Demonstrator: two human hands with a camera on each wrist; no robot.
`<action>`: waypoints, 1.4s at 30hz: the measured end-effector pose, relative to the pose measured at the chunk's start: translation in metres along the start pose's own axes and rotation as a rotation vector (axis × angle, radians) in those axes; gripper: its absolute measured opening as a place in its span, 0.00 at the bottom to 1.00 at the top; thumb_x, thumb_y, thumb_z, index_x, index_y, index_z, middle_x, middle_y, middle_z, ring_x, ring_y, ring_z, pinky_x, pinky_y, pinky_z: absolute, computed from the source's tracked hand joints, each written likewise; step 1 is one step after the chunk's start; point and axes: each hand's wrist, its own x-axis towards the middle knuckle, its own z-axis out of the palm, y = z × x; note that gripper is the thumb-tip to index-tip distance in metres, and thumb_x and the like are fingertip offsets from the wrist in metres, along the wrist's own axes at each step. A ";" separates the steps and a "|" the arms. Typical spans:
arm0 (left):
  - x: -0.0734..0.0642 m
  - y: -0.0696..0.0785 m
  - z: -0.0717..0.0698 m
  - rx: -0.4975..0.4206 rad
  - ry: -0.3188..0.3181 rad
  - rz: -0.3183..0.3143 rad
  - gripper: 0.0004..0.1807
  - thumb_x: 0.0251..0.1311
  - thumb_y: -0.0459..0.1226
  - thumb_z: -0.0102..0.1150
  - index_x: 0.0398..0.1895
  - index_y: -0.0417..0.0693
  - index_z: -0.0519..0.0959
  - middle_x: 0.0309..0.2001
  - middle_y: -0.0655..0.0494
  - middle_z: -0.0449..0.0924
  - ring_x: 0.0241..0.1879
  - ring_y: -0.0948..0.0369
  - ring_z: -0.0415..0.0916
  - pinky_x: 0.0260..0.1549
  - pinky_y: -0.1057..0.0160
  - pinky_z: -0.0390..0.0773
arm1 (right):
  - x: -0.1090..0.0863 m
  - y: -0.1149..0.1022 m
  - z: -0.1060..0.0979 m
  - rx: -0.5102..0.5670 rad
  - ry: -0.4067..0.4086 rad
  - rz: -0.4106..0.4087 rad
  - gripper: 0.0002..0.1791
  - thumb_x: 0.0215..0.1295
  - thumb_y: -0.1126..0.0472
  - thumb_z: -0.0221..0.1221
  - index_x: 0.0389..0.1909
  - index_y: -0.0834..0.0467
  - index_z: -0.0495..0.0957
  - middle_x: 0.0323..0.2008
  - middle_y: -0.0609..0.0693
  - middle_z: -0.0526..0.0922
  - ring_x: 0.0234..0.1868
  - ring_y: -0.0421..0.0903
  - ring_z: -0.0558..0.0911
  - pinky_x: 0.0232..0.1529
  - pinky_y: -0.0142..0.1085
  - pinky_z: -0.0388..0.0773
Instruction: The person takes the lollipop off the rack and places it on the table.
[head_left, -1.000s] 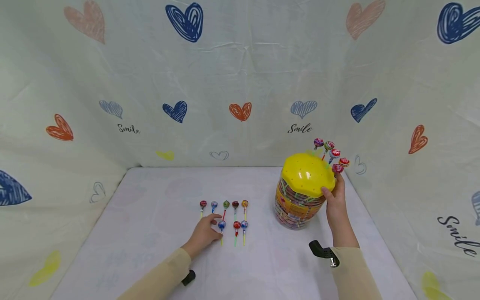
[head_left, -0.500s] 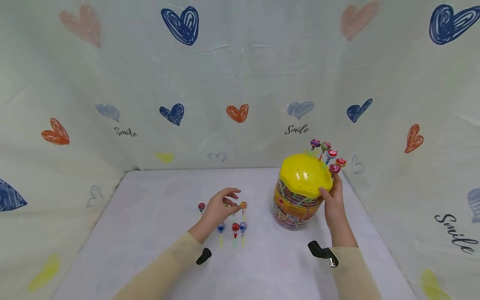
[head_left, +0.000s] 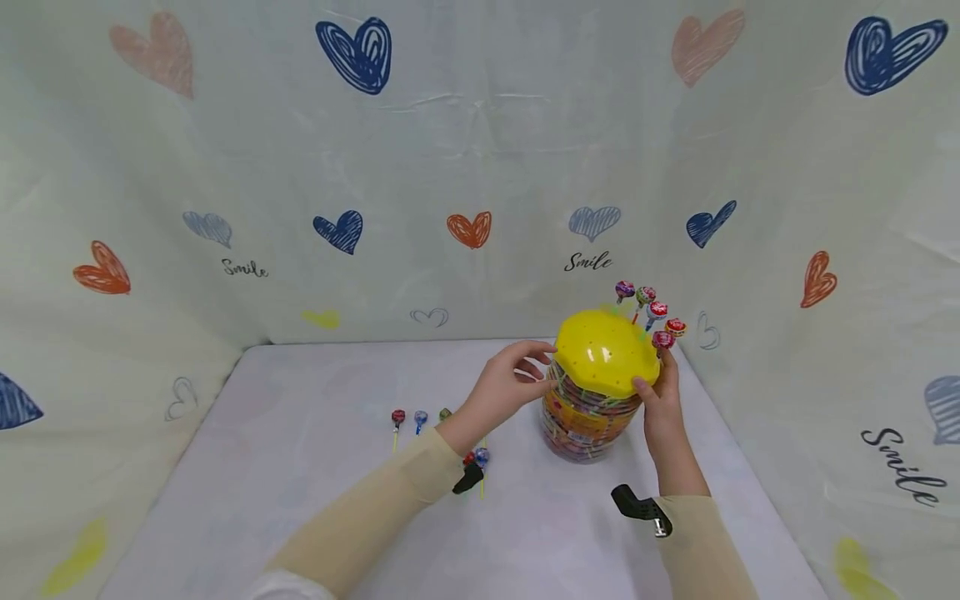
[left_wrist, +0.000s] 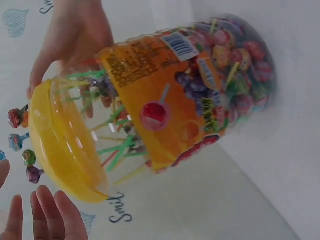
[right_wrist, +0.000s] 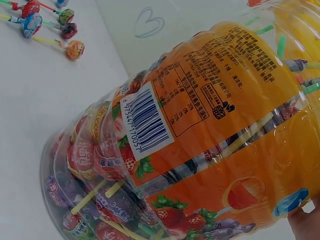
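Note:
A clear plastic jar point(head_left: 588, 421) filled with lollipops stands on the right of the table, with a domed yellow lid point(head_left: 603, 354) on top. My right hand point(head_left: 663, 417) grips it at the right side, thumb at the lid's edge. Several lollipops point(head_left: 656, 311) stick up at the lid's far right rim. My left hand point(head_left: 510, 383) is at the lid's left edge. In the left wrist view, its fingers point(left_wrist: 45, 212) are extended beside the lid and hold nothing. An orange label point(right_wrist: 200, 100) wraps the jar.
Several loose lollipops point(head_left: 397, 417) lie on the white table point(head_left: 300, 467), left of the jar; my left forearm hides part of them. A pale cloth point(head_left: 480, 150) printed with hearts surrounds the table at the back and sides.
My left hand has moved right and away from the lollipops on the table, over to the lid's left edge. My right hand has kept its grip on the jar.

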 end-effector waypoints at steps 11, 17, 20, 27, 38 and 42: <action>0.056 0.029 0.021 0.008 0.001 0.088 0.26 0.59 0.34 0.68 0.61 0.52 0.76 0.54 0.57 0.75 0.47 0.63 0.74 0.50 0.67 0.75 | 0.000 0.001 0.001 -0.005 -0.004 -0.010 0.41 0.73 0.61 0.53 0.77 0.48 0.38 0.77 0.50 0.43 0.75 0.50 0.45 0.72 0.50 0.35; 0.077 0.037 0.027 0.125 0.001 0.137 0.29 0.59 0.37 0.68 0.64 0.58 0.74 0.61 0.58 0.72 0.55 0.60 0.72 0.50 0.64 0.76 | -0.001 0.000 0.000 -0.035 0.003 0.012 0.42 0.73 0.58 0.53 0.77 0.48 0.36 0.77 0.49 0.42 0.76 0.49 0.45 0.72 0.50 0.35; 0.086 0.041 0.029 0.172 -0.021 0.167 0.31 0.59 0.40 0.68 0.66 0.60 0.72 0.63 0.60 0.70 0.58 0.60 0.70 0.52 0.62 0.75 | -0.002 -0.001 -0.001 -0.030 0.003 0.007 0.42 0.73 0.58 0.53 0.77 0.47 0.37 0.77 0.49 0.43 0.75 0.50 0.45 0.72 0.50 0.36; 0.103 0.044 0.031 0.151 -0.126 0.226 0.32 0.61 0.40 0.66 0.68 0.62 0.69 0.65 0.67 0.69 0.64 0.63 0.64 0.60 0.62 0.67 | -0.001 0.002 0.000 -0.028 -0.001 0.020 0.41 0.74 0.59 0.52 0.77 0.46 0.36 0.77 0.49 0.41 0.76 0.49 0.44 0.72 0.50 0.34; 0.112 0.044 0.037 0.132 -0.182 0.212 0.31 0.62 0.39 0.65 0.69 0.61 0.69 0.63 0.66 0.72 0.64 0.68 0.64 0.64 0.63 0.63 | -0.003 -0.007 -0.004 -0.075 -0.007 0.088 0.43 0.72 0.57 0.55 0.77 0.46 0.38 0.77 0.52 0.40 0.76 0.53 0.45 0.72 0.53 0.37; 0.112 0.045 0.037 0.135 -0.174 0.201 0.30 0.63 0.39 0.64 0.69 0.61 0.70 0.62 0.66 0.73 0.64 0.68 0.64 0.64 0.62 0.63 | -0.003 -0.012 -0.003 -0.071 -0.001 0.071 0.42 0.72 0.59 0.55 0.77 0.44 0.39 0.77 0.52 0.41 0.76 0.53 0.45 0.72 0.54 0.38</action>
